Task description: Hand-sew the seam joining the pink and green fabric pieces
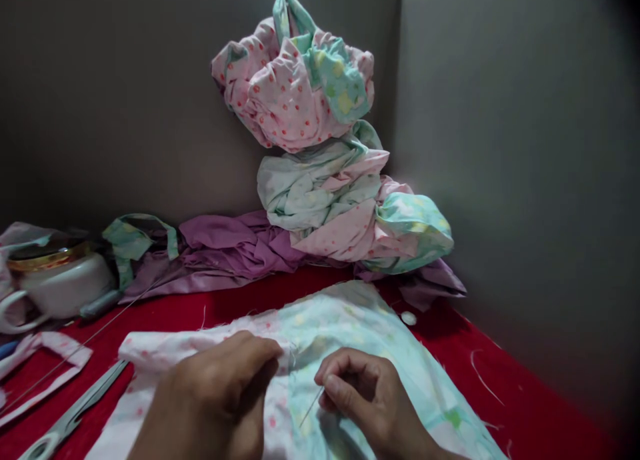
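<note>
Grey walls corner a red cloth-covered table (525, 407) heaped with crumpled pink and mint printed garments (320, 153). From the head view, a thin steel sewing needle (311, 407) is pinched in the right hand (373, 393), slanting down-left toward the left hand (220, 393), whose fingers are closed, bunching the flat pale mint-and-pink fabric piece (350, 320) just beside it. Grey scissors (75, 413) lie far left.
</note>
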